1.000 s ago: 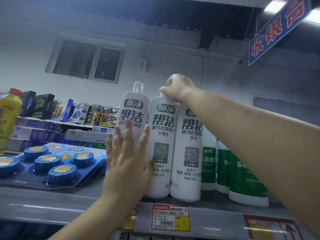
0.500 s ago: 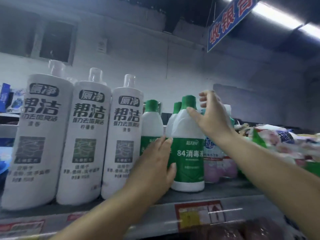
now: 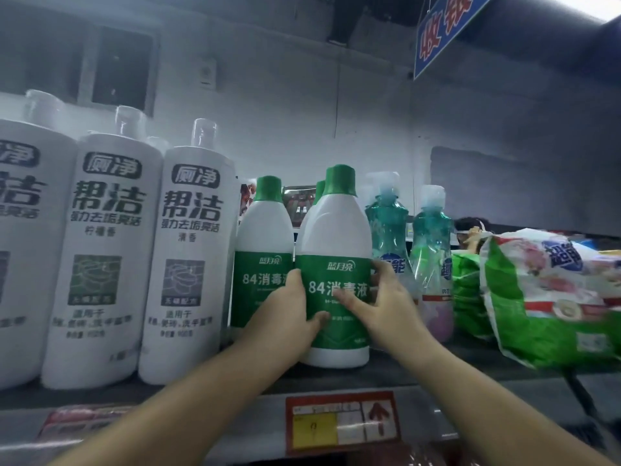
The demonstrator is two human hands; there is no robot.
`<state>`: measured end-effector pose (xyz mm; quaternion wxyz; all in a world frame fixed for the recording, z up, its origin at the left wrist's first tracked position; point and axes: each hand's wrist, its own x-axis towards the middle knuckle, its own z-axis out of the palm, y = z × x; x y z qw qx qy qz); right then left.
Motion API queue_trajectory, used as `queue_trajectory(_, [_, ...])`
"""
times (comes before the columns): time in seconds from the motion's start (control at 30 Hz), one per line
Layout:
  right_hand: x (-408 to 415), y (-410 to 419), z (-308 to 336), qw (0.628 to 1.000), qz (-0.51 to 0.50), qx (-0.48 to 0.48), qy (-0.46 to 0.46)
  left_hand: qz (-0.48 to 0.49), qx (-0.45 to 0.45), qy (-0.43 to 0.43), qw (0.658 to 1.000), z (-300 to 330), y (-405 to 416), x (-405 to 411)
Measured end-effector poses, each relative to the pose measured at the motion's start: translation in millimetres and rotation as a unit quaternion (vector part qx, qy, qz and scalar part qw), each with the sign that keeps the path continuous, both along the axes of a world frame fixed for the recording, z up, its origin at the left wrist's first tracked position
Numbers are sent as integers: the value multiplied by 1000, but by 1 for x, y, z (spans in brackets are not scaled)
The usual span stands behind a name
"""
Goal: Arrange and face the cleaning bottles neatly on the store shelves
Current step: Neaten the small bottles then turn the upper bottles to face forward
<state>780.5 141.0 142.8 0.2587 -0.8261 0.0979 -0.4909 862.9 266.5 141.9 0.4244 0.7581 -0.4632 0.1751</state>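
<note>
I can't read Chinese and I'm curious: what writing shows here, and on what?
"厕净 帮洁": tall white bottles; smaller print below blurred.
"蓝月亮", "84消毒液": green-capped bottle gripped by left hand and right hand.
"84消毒": its left neighbour.
"收银": blue hanging sign, cut off.
Price tag: unreadable.

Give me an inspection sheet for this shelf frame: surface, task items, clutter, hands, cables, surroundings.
Surface: metal shelf, price tag on its front edge.
Job's things: front 84 disinfectant bottle upright, label forward; second 84 bottle left of it; three tall white cleaner bottles in a row further left.
Clutter: two teal pump bottles, green bags lying to the right.
Hands: left hand and right hand both grip the front bottle.
Cables: nothing seen.
Surroundings: blue hanging sign, grey wall, window.
</note>
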Motion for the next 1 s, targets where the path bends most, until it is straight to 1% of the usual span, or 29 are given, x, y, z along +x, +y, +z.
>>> queue_trajectory(0.23, [2,-4,-3,1000,23,12,-8,5,-10,13,1000,-3,-6,2])
queue_trajectory(0.63, [5,-6,1,998,60,30,-3,17,-11,6,1000,-5,-13,6])
queue_trajectory(1.0, [5,-9,-1,999,46,26,5,35,-1,-14,999,-7,-13,6])
